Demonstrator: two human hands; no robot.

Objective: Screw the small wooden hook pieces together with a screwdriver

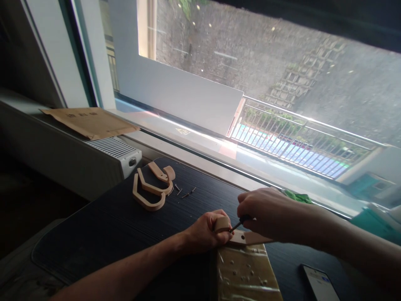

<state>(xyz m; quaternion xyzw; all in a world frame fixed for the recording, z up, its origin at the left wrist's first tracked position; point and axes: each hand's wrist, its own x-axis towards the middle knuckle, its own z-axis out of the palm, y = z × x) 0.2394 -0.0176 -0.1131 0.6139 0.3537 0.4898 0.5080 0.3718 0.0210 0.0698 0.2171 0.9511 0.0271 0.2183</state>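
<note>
My left hand is closed around a small curved wooden piece, pressing it down on a dark table. My right hand grips a dark-handled screwdriver whose tip points down at a flat wooden part next to the left hand. Both hands work at the table's near middle, just above a clear plastic bag with small fittings inside.
Several curved wooden pieces lie at the table's far left, with a few loose screws beside them. A phone rests at the near right edge. A white radiator under a cardboard sheet stands at left; a window runs behind.
</note>
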